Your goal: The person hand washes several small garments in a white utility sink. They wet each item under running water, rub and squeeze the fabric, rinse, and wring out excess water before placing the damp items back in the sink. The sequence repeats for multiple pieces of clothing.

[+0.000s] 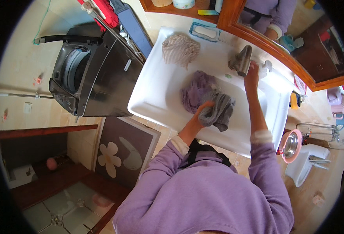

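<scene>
My left hand [203,112] grips a bunched grey knit cloth [223,112] over the basin of a white sink [151,96]. Just beyond it, a crumpled purple cloth [194,92] lies in the basin, partly covered by the grey one. My right hand [252,71] reaches to the metal faucet [242,61] at the back of the sink. Its fingers are partly hidden beside the spout, and a whitish bottle [266,68] stands close on its right. Whether the fingers hold anything is unclear. A striped beige cloth [180,49] sits heaped on the sink's back left corner.
A soap dish [204,31] with a white bar sits at the back rim. Above the sink hangs a wood-framed mirror [315,85]. To the left stands a dark top-loading washing machine [110,79], lid raised. A patterned mat [128,128] covers floor at lower left; a pink-rimmed basin [299,140] is at right.
</scene>
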A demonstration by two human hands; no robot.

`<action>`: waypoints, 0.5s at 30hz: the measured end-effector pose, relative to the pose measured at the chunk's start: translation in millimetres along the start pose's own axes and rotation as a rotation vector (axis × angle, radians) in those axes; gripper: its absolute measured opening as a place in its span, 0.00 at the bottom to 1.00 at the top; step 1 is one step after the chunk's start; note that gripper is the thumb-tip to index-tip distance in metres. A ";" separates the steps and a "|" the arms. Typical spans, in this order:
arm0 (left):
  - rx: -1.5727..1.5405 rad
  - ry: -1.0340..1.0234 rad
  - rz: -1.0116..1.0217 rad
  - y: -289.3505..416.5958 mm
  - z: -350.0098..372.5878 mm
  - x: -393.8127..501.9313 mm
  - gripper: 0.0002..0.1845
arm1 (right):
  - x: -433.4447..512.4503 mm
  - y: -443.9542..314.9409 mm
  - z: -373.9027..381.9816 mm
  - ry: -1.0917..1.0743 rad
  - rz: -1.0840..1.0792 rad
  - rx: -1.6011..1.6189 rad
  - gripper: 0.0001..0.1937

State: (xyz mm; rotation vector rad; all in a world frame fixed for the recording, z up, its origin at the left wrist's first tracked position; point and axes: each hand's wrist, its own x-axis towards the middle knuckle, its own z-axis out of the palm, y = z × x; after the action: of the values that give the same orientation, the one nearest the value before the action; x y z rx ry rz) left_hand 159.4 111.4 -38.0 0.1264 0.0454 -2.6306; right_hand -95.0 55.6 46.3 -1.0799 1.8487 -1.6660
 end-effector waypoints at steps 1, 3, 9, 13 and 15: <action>0.064 0.048 0.102 -1.0 1.5 0.1 0.14 | -18.5 7.6 -7.6 -0.062 0.155 0.269 0.20; 0.536 -0.149 0.482 -4.1 8.0 0.9 0.19 | -71.4 25.3 -18.4 -0.158 0.416 0.406 0.26; 0.777 -0.051 0.265 -0.2 46.8 -0.7 0.26 | -132.0 19.9 -7.1 -0.555 0.642 1.392 0.37; 0.636 0.199 -0.407 11.0 82.3 8.0 0.28 | -105.7 -23.3 -22.3 -0.466 0.578 0.760 0.34; 1.098 0.081 -0.338 9.7 99.6 21.3 0.27 | -98.0 -31.6 -22.6 -0.419 0.555 0.525 0.33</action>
State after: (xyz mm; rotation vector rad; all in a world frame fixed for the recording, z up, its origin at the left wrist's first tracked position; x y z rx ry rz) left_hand 137.6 87.1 59.0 0.6280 -1.4510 -2.6425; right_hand -44.2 146.4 63.1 -0.5627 1.1931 -1.3448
